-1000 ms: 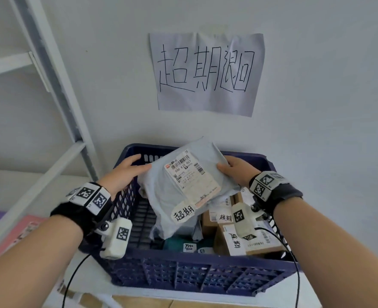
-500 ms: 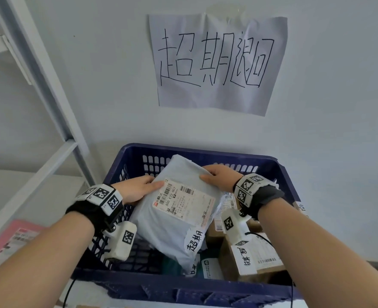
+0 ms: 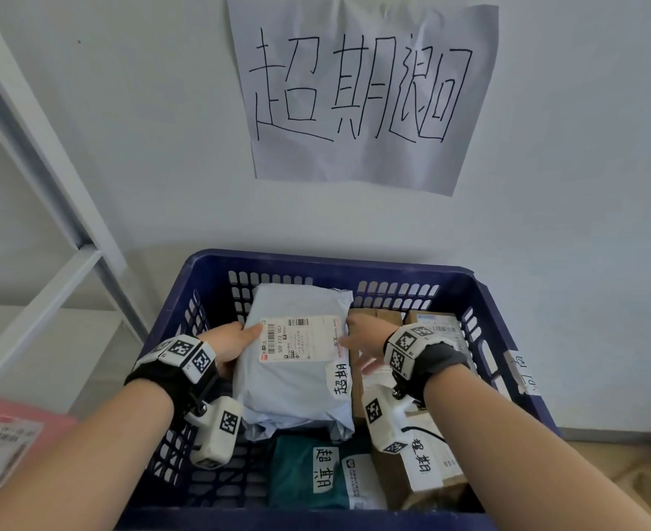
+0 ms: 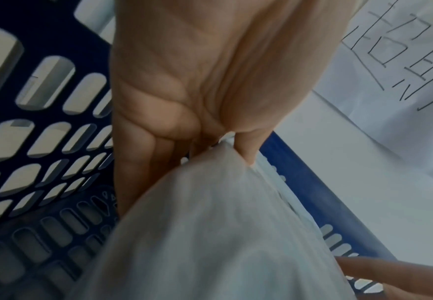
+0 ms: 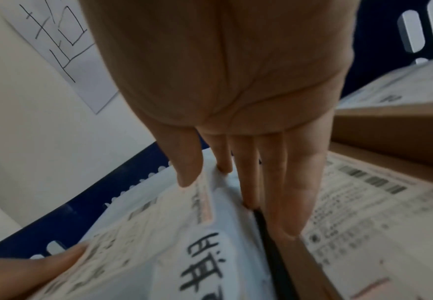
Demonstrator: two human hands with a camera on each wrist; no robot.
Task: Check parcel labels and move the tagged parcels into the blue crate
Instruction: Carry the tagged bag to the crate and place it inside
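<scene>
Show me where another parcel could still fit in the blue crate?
Bare floor shows in the blue plastic crate, between its left wall and the pale grey mailer bag and dark green parcel. The right half is crowded with brown cardboard boxes.

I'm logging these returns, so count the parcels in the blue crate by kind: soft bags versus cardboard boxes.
Soft bags: 2, the pale blue bag and the green bag.
Cardboard boxes: at least 3, the front-right box, the back box and the back-right box; the right arm hides what lies between them.
Total: at least 5.
</scene>
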